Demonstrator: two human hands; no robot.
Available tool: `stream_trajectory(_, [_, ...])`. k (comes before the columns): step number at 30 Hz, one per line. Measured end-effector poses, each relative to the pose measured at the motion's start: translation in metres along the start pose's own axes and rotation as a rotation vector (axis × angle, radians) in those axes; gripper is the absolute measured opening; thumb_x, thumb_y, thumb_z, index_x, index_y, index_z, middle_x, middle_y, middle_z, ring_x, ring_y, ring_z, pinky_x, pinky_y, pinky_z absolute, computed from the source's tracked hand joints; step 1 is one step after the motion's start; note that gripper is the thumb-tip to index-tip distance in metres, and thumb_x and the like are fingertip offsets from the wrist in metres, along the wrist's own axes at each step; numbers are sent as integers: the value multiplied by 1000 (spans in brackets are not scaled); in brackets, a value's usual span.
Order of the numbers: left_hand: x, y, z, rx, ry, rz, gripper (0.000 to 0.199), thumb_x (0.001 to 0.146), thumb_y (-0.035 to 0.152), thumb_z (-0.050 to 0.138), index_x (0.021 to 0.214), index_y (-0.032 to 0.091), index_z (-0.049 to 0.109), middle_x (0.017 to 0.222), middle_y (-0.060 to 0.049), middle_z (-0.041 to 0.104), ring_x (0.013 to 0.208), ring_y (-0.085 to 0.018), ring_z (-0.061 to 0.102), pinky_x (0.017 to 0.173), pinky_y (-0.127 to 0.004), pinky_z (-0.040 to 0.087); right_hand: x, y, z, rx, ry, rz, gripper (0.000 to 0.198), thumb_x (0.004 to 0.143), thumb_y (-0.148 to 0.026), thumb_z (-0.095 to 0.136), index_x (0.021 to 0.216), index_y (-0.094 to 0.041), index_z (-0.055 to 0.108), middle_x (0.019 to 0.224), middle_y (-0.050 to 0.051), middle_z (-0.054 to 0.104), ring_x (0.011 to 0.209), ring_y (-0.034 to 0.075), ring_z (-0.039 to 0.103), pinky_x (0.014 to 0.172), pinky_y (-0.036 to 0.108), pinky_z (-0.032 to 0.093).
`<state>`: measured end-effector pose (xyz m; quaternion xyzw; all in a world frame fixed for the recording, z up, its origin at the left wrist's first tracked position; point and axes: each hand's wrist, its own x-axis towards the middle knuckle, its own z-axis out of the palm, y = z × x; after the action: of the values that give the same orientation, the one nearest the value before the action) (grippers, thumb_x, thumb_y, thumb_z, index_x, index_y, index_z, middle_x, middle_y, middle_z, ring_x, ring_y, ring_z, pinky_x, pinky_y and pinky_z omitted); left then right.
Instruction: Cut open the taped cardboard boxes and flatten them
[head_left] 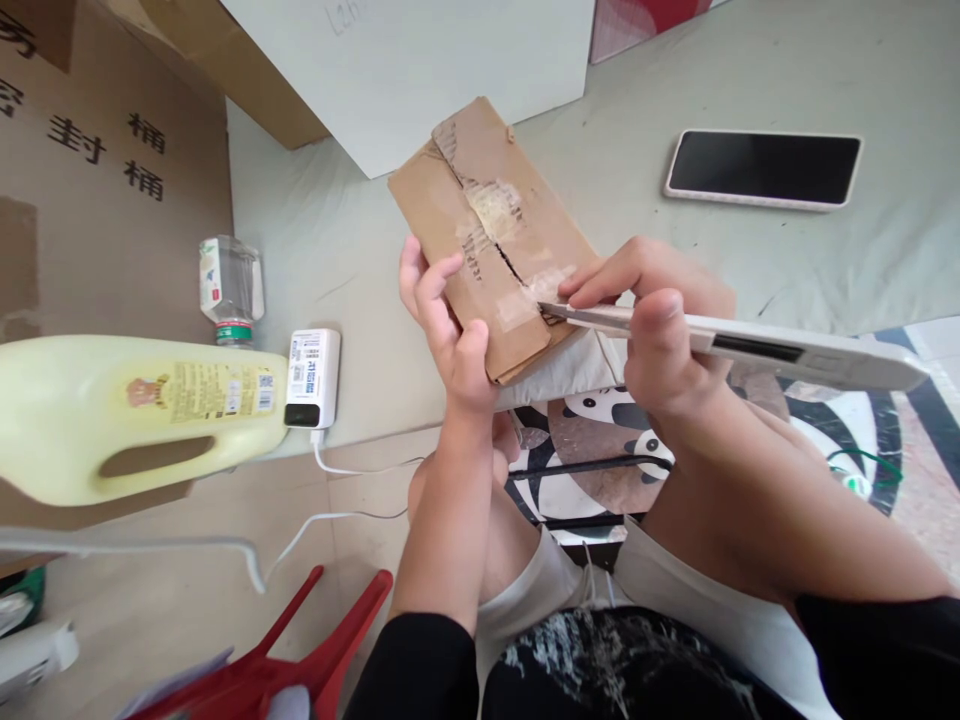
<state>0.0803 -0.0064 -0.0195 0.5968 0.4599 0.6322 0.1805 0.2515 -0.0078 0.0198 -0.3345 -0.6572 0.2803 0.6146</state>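
A small brown cardboard box (442, 225) lies tilted at the near edge of the covered surface, its top scuffed, with torn patches, clear tape and a partly split seam. Wrapped round its left near corner, my left hand (454, 330) grips it. My right hand (671, 320) is closed on a white utility knife (780, 345), the handle pointing off to the right. The blade's tip meets the near end of the seam, and how deep it goes in is hidden. My right fingertips rest on or just over the box's right side.
A phone (765, 168) lies at the right. To the left are a yellow jug (82, 400), a clear bottle (236, 280), a white power bank (311, 380) with a cable, and a large carton (112, 250). A white box (450, 70) stands behind; a red stool (330, 640) is below.
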Motion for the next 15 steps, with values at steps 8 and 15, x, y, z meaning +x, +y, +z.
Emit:
stream_trajectory(8, [-2, 9, 4, 107, -45, 350, 66, 75, 61, 66, 133, 35, 48, 153, -2, 35, 151, -29, 25, 130, -54, 16, 0, 7, 4, 113, 90, 88, 61, 94, -74, 20, 86, -29, 59, 84, 3, 63, 83, 21, 70, 78, 41, 59])
stream_trajectory(15, [4, 13, -4, 135, 173, 56, 53, 84, 60, 56, 124, 27, 46, 148, -7, 41, 147, -28, 37, 125, -47, 28, 13, 5, -19, -267, 466, -4, 36, 99, -55, 44, 80, -25, 51, 82, 3, 54, 85, 18, 63, 88, 40, 55])
